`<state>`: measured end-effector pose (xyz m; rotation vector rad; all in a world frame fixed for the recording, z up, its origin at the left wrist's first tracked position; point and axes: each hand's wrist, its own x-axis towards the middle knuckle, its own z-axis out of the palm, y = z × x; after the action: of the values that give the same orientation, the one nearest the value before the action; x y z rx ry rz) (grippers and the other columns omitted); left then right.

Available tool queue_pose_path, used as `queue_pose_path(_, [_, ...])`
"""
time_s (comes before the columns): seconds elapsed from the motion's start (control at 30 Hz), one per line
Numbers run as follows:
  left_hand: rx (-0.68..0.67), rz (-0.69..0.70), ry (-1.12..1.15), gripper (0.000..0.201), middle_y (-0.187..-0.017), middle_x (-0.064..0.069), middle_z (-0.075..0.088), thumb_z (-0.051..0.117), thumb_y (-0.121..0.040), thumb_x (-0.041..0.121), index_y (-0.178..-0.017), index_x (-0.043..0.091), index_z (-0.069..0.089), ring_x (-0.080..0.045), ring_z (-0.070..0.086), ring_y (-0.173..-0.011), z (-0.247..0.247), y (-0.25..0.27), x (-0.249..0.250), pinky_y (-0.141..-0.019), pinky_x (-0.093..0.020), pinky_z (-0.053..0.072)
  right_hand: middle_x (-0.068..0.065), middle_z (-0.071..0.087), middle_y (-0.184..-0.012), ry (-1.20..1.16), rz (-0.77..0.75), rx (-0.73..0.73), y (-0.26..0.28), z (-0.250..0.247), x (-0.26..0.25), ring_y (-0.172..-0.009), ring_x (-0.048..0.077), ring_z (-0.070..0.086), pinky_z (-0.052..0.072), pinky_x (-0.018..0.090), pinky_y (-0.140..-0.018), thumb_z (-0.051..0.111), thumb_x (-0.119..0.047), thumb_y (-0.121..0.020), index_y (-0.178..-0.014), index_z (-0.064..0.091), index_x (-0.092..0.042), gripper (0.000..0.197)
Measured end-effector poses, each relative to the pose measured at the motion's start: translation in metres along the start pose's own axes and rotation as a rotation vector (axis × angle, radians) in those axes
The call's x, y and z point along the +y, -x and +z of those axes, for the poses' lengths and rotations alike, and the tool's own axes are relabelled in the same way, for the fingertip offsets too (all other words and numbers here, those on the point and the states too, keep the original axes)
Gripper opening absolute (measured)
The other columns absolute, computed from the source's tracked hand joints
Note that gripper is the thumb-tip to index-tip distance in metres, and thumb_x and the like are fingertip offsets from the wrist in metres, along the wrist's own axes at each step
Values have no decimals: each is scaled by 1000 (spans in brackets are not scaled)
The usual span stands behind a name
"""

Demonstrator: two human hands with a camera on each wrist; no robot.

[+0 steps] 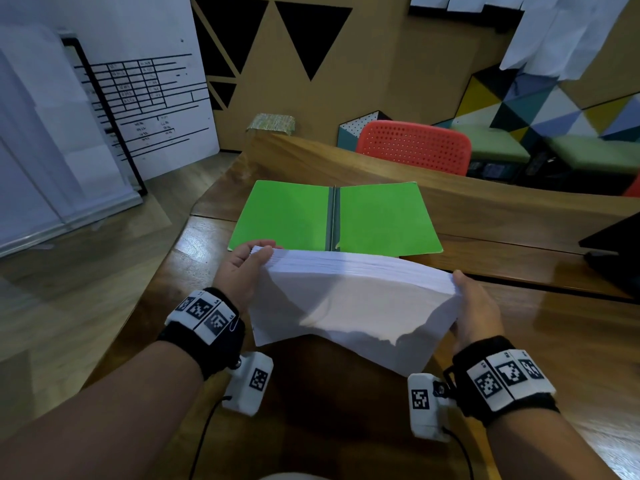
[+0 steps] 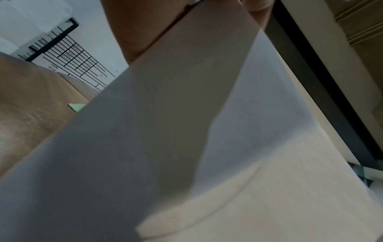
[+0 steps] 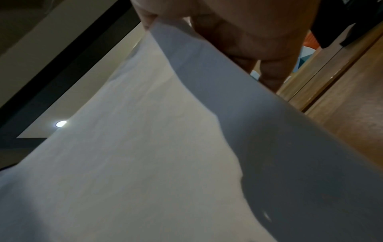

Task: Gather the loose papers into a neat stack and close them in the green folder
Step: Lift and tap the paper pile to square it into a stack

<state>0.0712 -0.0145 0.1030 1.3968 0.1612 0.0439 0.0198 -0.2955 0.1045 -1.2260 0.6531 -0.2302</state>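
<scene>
Nearby, green folder (image 1: 332, 216) open on wooden table (image 1: 519, 323).

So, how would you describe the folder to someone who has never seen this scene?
On the wooden table, just beyond the paper stack held in both hands, lies the folder. It is open flat, and it is the only bright green thing there.

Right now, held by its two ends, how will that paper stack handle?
Likely floppy: the paper stack sags between the left hand and the right hand. Sheets may slide apart; the near edges look uneven. Probably needs both hands until it lies flat in the open green folder.
</scene>
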Motion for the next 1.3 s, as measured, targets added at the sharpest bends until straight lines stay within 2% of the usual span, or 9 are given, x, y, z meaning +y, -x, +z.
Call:
queue_pose_path(0.17, [38, -80, -30, 20, -48, 5, 63, 57, -86, 19, -67, 17, 59, -19, 58, -54, 0, 2, -10, -58, -28, 46, 14, 55, -135, -56, 32, -17, 1, 1, 1, -122, 33, 52, 40, 49, -104, 69, -69, -56, -131, 53, -13, 95])
queue_pose_path(0.3, [-16, 4, -81, 73, -61, 3, 66, 63, -37, 83, -72, 19, 57, -17, 59, -62, -7, 3, -12, -62, -32, 50, 11, 61, -116, 16, -56, -122, 2, -10, 10, -107, 31, 58, 56, 38, -83, 83, -68, -18, -134, 44, -11, 135])
queue_pose_path(0.47, [-79, -30, -383, 31, -70, 13, 64, 82, -62, 32, -77, 26, 56, -7, 64, -69, 2, 15, -12, -52, -8, 46, 10, 69, -103, 126, -103, -124, 8, -3, 18, -94, 26, 66, 51, 39, -90, 78, 0, -66, -101, 66, -12, 39])
queue_pose_path(0.73, [-11, 80, -277, 34, -60, 4, 62, 76, -64, -9, -84, 10, 57, 7, 57, -45, -3, 19, -6, -46, -9, 47, 1, 68, -92, 59, -171, -110, 19, 0, 14, -83, 17, 64, 51, 33, -80, 78, -1, -63, -97, 64, -14, 39])
queue_pose_path(0.87, [-64, 13, -589, 22, -63, 7, 60, 71, -76, 11, -70, 24, 55, -13, 59, -66, -7, 18, -9, -57, -17, 45, 11, 69, -102, 153, -77, -80, 15, -3, 31, -95, 28, 64, 51, 41, -91, 81, 0, -62, -109, 65, -7, 50])
queue_pose_path(1.0, [-83, -93, -417, 25, -60, 14, 61, 73, -74, 5, -68, 23, 57, 3, 56, -55, -6, 19, -1, -40, -1, 40, 7, 67, -94, 176, -82, -83, 9, -3, 29, -94, 27, 62, 48, 36, -89, 80, -1, -65, -107, 64, -10, 45])
queue_pose_path(1.1, [74, -87, -469, 37, -93, -5, 67, 83, -63, 22, -93, 17, 61, -15, 63, -83, -7, 14, 6, -64, -15, 53, 5, 70, -92, 207, -157, -105, 12, 1, 20, -92, 26, 69, 54, 34, -86, 79, 3, -64, -94, 67, -13, 36])
queue_pose_path(1.2, [294, 120, -714, 102, -137, -6, 41, 79, -45, 61, -130, 20, 40, -22, 42, -124, 0, 20, 26, -105, -39, 38, -1, 72, -92, 316, -338, -181, 27, 10, -2, -75, 11, 71, 58, 25, -75, 79, 0, -66, -82, 69, -21, 29])
queue_pose_path(1.3, [-33, 539, -1010, 108, -139, 3, 39, 63, -42, 76, -135, 27, 35, -17, 35, -129, 28, 41, 64, -111, -40, 27, -6, 74, -83, 635, -574, -215, 54, 28, -30, -82, 18, 70, 56, 35, -82, 80, -19, -68, -75, 69, -31, 17])
